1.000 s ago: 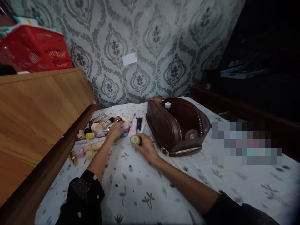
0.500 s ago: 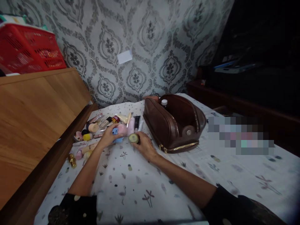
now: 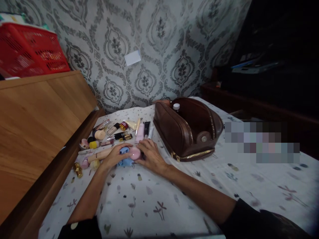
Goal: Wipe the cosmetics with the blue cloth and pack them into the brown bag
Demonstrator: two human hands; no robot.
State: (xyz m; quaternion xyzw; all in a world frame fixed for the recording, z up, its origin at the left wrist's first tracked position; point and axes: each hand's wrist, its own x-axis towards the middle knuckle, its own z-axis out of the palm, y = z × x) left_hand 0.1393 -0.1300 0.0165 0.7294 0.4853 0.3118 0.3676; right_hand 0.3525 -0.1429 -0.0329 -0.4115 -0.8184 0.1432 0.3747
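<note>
1. Head view, changes first: the pink round container [image 3: 135,153] and blue item [image 3: 125,162] have come nearer the wearer, away from the tubes. The green-lidded jar, seen in the right hand half a second ago, no longer shows; may be covered by that hand, cannot tell.
2. Left hand [image 3: 116,156]: fingers curled around the blue item, thumb laid across it toward the pink container. Looks like a steadying hold, keeping the two together.
3. Right hand [image 3: 153,156]: fingers bent, tips against the pink container's right side. Whether they grip or merely brace, cannot tell; the back of the hand hides the palm side.
4. Pink container: low on the printed sheet [image 3: 154,189], between the hands, probably there so both can reach it.
5. Just beyond: pink tube [image 3: 140,132] and black tube [image 3: 147,127] lie side by side, seemingly lined up to save room. More cosmetics spread leftward, among them a yellow-capped bottle [image 3: 94,144] and gold bottle [image 3: 78,170].
6. Brown zip bag [image 3: 170,124] right of the hands, mouth wide, likely for easy access. White-capped bottle [image 3: 176,106] upright inside.
</note>
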